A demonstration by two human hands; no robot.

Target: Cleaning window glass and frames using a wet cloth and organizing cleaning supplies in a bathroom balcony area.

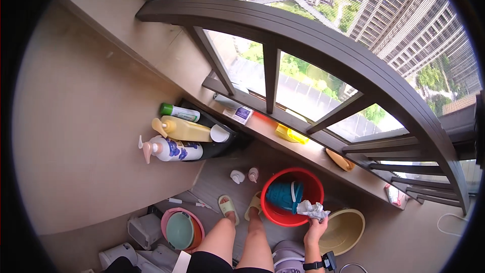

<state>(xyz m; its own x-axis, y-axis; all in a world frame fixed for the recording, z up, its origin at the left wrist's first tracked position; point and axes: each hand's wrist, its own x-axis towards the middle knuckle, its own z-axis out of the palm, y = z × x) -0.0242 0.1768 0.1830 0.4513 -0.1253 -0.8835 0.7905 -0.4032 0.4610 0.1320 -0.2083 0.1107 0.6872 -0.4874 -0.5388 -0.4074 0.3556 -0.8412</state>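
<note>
My right hand (pixel 316 229) comes up from the lower edge, with a strapped device on its wrist. Its fingers are closed on a crumpled whitish cloth (pixel 311 209); whether it is fabric or paper is hard to tell. The cloth hangs at the lower right rim of a red basin (pixel 319 184). Inside that basin lies a tilted teal bucket (pixel 279 195) with a white handle. Just right of my hand is a tan basin (pixel 357 228). My left hand is not in view.
Pump bottles (pixel 177 149) and a green-capped bottle (pixel 182 112) stand on a corner shelf at left. Two small bottles (pixel 237 176) are on the floor ahead. Pink and green basins (pixel 179 230) sit lower left. A window ledge (pixel 353 177) holds a yellow item (pixel 291 134) and a box.
</note>
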